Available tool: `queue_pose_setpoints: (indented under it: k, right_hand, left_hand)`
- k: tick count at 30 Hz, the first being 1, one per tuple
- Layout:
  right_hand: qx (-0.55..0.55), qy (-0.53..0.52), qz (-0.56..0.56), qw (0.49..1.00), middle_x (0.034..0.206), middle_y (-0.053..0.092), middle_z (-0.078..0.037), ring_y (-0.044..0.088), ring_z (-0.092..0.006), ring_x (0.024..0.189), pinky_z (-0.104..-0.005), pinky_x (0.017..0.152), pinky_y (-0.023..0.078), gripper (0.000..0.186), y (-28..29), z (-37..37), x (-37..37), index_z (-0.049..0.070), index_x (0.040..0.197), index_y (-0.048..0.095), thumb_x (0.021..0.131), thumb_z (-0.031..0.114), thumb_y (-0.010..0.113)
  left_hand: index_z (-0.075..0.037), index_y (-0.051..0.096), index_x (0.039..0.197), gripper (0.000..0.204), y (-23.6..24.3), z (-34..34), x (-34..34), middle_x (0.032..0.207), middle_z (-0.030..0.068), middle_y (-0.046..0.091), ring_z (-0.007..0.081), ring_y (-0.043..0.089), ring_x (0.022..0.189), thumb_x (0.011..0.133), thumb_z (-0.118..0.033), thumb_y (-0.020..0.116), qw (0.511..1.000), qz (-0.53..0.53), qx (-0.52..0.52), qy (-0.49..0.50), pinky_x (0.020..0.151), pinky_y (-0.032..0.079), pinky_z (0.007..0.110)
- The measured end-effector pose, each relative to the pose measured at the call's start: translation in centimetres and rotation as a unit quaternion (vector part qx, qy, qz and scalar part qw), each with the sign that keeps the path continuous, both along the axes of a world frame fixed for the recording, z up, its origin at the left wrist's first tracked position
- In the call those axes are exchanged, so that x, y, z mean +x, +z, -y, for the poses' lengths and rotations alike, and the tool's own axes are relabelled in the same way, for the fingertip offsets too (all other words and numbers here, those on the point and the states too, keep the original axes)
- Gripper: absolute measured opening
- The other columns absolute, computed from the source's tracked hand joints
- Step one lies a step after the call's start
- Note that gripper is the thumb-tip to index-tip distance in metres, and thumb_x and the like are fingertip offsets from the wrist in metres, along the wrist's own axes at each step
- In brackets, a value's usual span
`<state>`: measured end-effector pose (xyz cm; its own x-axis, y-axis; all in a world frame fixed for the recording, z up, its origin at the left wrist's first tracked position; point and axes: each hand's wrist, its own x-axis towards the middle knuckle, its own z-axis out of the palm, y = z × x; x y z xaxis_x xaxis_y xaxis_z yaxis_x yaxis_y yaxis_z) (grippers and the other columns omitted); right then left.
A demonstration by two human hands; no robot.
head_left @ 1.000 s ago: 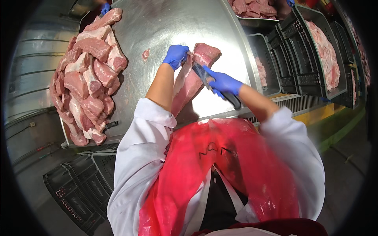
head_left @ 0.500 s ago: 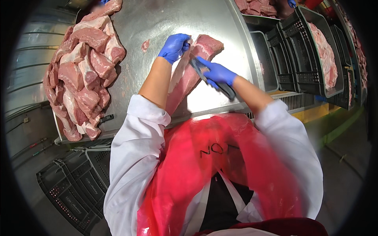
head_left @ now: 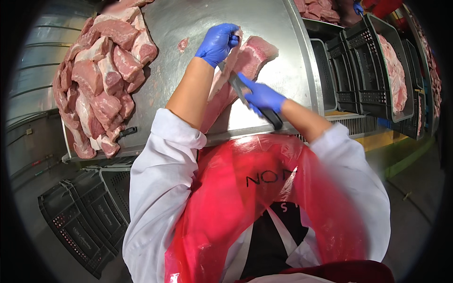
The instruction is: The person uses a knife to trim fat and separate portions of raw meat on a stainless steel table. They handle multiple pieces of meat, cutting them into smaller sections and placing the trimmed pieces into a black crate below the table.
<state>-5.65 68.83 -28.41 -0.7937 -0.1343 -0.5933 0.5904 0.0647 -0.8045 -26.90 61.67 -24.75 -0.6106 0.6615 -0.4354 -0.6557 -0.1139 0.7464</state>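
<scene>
Gripped: pale strip (head_left: pixel 232 59) in my left hand (head_left: pixel 218 43), knife (head_left: pixel 272 119) in my right hand (head_left: pixel 265 95).
Trimming the meat (head_left: pixel 257 52), I judge; the next stroke needs tension and a shallow angle.

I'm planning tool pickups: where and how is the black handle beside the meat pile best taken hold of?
Probably by its free right end, from the person's right: the black handle juts that way from the meat pile, its left end close against the meat.

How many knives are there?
2: a black-handled steel knife in the blue-gloved right hand, and apparently another, only its black handle showing by the pink raw meat pile at left. More could be hidden.
</scene>
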Motion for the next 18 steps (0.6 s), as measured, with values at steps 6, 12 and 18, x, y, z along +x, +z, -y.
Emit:
queue_pose_setpoints:
  k: [6,12,18]
  right_hand:
    - [-0.015,-0.022,0.005,1.000,0.072,0.058,-0.008,0.057,-0.0166,0.054,-0.0329,0.051,0.054,0.074,-0.2,0.7,-1.5,0.012,0.161,0.007,0.099,0.016,0.047]
    - [0.020,0.043,-0.024,0.999,0.070,0.060,-0.007,0.058,-0.0148,0.053,-0.0315,0.051,0.053,0.076,1.1,2.8,3.0,0.020,0.162,0.002,0.099,0.018,0.046]
    - [-0.022,0.021,0.034,0.999,0.075,0.063,-0.011,0.061,-0.0181,0.056,-0.0349,0.055,0.055,0.073,1.6,5.2,-1.5,0.012,0.161,0.007,0.099,0.019,0.043]
  left_hand:
    - [-0.002,0.059,0.083,0.010,3.4,-0.6,2.4,0.076,0.0043,0.055,0.0116,0.048,0.061,0.090,-0.004,0.066,0.999,-0.034,0.027,-0.006,0.052,0.041,0.023]
    - [0.004,0.061,0.091,0.007,3.9,0.7,1.3,0.078,0.0062,0.056,0.0120,0.049,0.061,0.092,-0.003,0.063,0.997,-0.017,0.042,0.055,0.051,0.041,0.022]
    - [-0.005,0.064,0.097,0.010,2.9,3.1,-0.3,0.082,0.0049,0.061,0.0130,0.058,0.072,0.096,-0.012,0.059,0.983,-0.182,0.028,-0.017,0.061,0.047,0.026]
